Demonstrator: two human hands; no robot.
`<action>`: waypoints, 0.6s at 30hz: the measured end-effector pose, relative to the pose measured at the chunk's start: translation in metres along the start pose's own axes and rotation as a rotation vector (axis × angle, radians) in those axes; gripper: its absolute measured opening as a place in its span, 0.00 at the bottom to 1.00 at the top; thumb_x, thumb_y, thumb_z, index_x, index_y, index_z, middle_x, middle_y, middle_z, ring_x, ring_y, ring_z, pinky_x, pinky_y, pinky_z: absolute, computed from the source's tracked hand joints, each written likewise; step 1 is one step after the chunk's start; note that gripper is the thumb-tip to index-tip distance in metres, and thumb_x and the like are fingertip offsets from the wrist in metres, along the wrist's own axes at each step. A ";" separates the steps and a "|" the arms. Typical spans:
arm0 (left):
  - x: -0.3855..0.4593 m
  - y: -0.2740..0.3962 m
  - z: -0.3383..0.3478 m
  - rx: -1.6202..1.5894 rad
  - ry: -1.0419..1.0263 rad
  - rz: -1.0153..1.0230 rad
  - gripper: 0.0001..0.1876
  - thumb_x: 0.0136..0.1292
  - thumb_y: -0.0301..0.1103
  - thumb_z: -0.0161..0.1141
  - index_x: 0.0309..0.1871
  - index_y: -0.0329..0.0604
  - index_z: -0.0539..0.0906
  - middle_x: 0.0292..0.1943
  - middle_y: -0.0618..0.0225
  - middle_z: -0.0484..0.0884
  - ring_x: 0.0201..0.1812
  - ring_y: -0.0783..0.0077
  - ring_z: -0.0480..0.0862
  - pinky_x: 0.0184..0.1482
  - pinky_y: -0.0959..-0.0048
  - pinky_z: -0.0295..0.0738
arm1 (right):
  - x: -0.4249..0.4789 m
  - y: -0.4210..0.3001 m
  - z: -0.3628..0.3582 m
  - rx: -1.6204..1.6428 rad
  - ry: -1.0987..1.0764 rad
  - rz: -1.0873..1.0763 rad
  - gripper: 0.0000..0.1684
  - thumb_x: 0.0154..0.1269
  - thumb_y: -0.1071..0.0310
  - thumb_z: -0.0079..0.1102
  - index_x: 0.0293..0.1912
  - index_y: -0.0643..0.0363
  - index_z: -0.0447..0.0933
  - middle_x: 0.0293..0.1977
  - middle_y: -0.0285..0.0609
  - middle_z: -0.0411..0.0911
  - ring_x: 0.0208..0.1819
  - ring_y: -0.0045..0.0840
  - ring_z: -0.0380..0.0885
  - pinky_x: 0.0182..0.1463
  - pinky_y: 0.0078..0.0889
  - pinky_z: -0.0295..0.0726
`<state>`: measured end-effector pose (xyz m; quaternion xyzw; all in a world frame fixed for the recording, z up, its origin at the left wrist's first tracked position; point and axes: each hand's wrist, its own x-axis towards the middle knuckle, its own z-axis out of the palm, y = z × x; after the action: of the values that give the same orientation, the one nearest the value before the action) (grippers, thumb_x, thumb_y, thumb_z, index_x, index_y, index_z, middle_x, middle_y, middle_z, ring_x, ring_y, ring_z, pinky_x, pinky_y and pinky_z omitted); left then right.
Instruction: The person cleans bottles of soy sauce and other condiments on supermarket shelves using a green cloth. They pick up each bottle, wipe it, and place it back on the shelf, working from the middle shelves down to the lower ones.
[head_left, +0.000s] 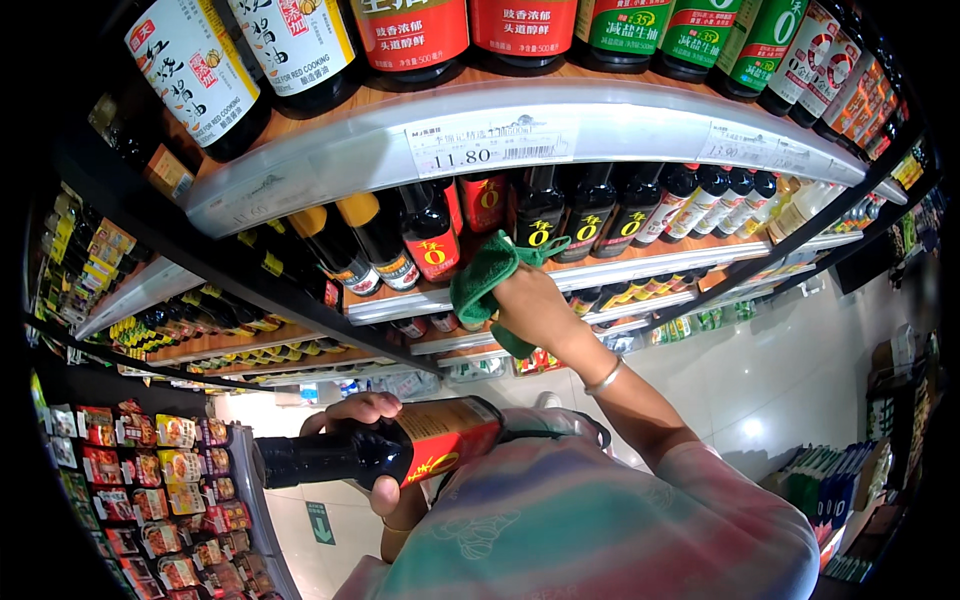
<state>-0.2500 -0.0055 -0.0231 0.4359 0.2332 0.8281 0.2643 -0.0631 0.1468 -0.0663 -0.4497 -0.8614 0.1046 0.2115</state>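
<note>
My left hand (367, 416) grips a dark sauce bottle (446, 435) with a red and brown label. The bottle lies almost level in front of my shirt, its neck toward the left. My right hand (531, 304) is closed on a green cloth (484, 277) at the front of a middle shelf (592, 271). Part of the cloth hangs below the fingers. Just behind the cloth stand a red-labelled bottle (431, 240) and a red package (482, 201). Whether the cloth touches the shelf board is hard to tell.
Above, a shelf with a pale price rail (315, 161) carries large sauce bottles (412, 37). Black shelf uprights (300, 315) slant across the view. Hanging food packets (161, 480) line a rack at lower left. Green cartons (817, 480) stand at right on the tiled floor (750, 375).
</note>
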 end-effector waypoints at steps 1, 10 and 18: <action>0.001 0.003 0.000 0.010 0.008 0.008 0.47 0.46 0.51 0.76 0.63 0.41 0.60 0.44 0.53 0.75 0.40 0.59 0.79 0.44 0.60 0.77 | -0.005 -0.009 -0.013 0.033 0.083 -0.024 0.17 0.43 0.78 0.58 0.38 0.65 0.76 0.38 0.55 0.77 0.41 0.49 0.77 0.45 0.44 0.78; 0.010 -0.008 0.017 0.071 -0.023 -0.028 0.45 0.46 0.50 0.75 0.59 0.37 0.61 0.41 0.54 0.76 0.40 0.59 0.79 0.45 0.60 0.78 | -0.083 -0.008 -0.072 0.229 0.331 0.303 0.43 0.50 0.56 0.68 0.59 0.64 0.58 0.45 0.53 0.65 0.43 0.45 0.73 0.39 0.43 0.77; 0.043 -0.033 0.032 0.056 -0.484 0.242 0.46 0.45 0.38 0.71 0.68 0.42 0.58 0.39 0.48 0.77 0.37 0.53 0.79 0.41 0.59 0.78 | -0.078 -0.017 -0.050 0.378 -0.143 0.129 0.65 0.38 0.55 0.78 0.73 0.44 0.48 0.48 0.50 0.69 0.40 0.50 0.76 0.41 0.47 0.76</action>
<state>-0.2361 0.0516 -0.0018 0.6530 0.1322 0.7186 0.1993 -0.0128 0.0729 -0.0369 -0.4478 -0.8087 0.3093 0.2233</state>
